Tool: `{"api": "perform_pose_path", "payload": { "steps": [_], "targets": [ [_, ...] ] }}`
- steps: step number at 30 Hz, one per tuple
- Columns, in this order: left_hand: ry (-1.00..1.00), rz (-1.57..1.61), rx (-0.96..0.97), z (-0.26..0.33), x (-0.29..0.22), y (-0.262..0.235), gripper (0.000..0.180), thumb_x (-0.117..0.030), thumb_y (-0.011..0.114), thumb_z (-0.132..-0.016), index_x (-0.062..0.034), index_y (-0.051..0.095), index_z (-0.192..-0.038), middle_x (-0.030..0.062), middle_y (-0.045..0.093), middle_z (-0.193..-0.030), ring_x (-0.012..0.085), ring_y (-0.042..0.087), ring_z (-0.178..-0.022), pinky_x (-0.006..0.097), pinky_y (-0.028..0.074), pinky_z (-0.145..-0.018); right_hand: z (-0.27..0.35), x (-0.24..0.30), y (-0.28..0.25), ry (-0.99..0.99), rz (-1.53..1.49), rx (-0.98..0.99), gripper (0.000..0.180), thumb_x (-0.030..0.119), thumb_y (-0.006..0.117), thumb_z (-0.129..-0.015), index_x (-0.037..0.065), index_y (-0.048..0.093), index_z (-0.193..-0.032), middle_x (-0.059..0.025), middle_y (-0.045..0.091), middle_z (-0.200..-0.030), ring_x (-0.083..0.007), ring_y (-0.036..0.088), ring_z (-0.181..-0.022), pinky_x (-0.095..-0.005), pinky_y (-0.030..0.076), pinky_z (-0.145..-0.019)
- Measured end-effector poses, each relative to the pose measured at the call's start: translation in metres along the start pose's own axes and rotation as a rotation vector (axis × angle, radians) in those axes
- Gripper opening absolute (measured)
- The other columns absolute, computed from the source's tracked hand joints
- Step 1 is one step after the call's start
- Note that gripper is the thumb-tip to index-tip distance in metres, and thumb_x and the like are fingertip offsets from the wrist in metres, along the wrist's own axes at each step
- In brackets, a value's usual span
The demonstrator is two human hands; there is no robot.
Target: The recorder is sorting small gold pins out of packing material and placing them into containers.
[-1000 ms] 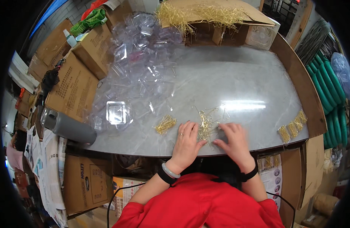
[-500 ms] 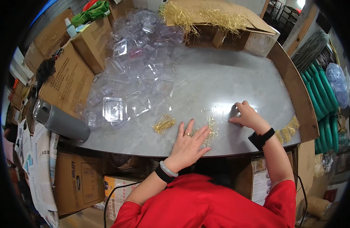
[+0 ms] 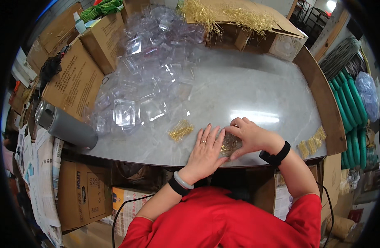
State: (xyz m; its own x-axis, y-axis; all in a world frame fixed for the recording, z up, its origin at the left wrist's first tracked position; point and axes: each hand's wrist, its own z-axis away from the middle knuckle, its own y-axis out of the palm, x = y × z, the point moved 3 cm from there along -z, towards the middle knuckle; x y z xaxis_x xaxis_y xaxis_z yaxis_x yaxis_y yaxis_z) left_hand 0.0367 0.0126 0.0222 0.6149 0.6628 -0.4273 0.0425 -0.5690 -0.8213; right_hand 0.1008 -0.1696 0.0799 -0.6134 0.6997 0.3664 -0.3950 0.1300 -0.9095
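Note:
My left hand (image 3: 204, 149) lies flat on the grey tabletop with its fingers stretched out. Close against its thumb side is a small heap of thin gold wire hooks (image 3: 228, 146), partly hidden by both hands. My right hand (image 3: 250, 138) curves around the heap's right side, thumb and fingers apart, the fingertips down at the table. A bunch of gold wire hooks (image 3: 181, 130) sits just left of my left hand. Several more gold wire bunches (image 3: 312, 142) lie in a row by the right edge, past my right wrist.
Clear plastic boxes (image 3: 125, 113) are piled over the table's left and back. A grey bottle (image 3: 68, 126) leans at the left edge beside cardboard boxes (image 3: 72, 78). At the back, gold wire covers an open carton (image 3: 239, 18). A brown board (image 3: 322, 99) borders the right side.
My right hand has swept left and nearer, up to my left hand. The loose wire hooks that were spread between the hands are now gathered in a tighter heap. My left hand has stayed nearly still.

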Motion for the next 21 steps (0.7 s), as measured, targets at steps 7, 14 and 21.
{"api": "perform_pose_path", "payload": {
  "steps": [7, 14, 21],
  "targets": [
    [0.0, -0.063, 0.062, 0.001, 0.002, 0.006, 0.086, -0.046, 0.072, -0.086, 0.0023, 0.037, -0.148, 0.0183, 0.041, -0.15, 0.042, 0.029, -0.146, 0.055, 0.02, -0.121, 0.029, 0.016, 0.012, -0.042, 0.18, -0.132, 0.08, 0.041, 0.088, -0.065, 0.01, 0.057, -0.132, -0.0129, 0.057, -0.12, -0.0327, 0.054, -0.112, -0.0428, 0.045, -0.095],
    [0.04, -0.023, 0.097, -0.001, -0.003, 0.0, 0.084, -0.049, 0.071, -0.086, 0.0012, 0.043, -0.146, 0.016, 0.044, -0.147, 0.0433, 0.03, -0.144, 0.057, 0.02, -0.12, 0.06, 0.01, 0.04, 0.233, -0.022, -0.468, 0.062, 0.028, 0.084, -0.074, 0.005, 0.059, -0.126, -0.0158, 0.058, -0.116, -0.0354, 0.055, -0.109, -0.0426, 0.046, -0.094],
    [0.0, -0.05, 0.127, -0.007, -0.011, 0.004, 0.082, -0.047, 0.071, -0.086, 0.0022, 0.043, -0.146, 0.0167, 0.043, -0.148, 0.0444, 0.029, -0.144, 0.057, 0.021, -0.12, 0.08, 0.031, 0.057, 0.296, 0.007, -0.737, 0.058, 0.021, 0.081, -0.077, 0.004, 0.059, -0.127, -0.0141, 0.061, -0.125, -0.0345, 0.055, -0.115, -0.0439, 0.045, -0.097]
  ]
}}
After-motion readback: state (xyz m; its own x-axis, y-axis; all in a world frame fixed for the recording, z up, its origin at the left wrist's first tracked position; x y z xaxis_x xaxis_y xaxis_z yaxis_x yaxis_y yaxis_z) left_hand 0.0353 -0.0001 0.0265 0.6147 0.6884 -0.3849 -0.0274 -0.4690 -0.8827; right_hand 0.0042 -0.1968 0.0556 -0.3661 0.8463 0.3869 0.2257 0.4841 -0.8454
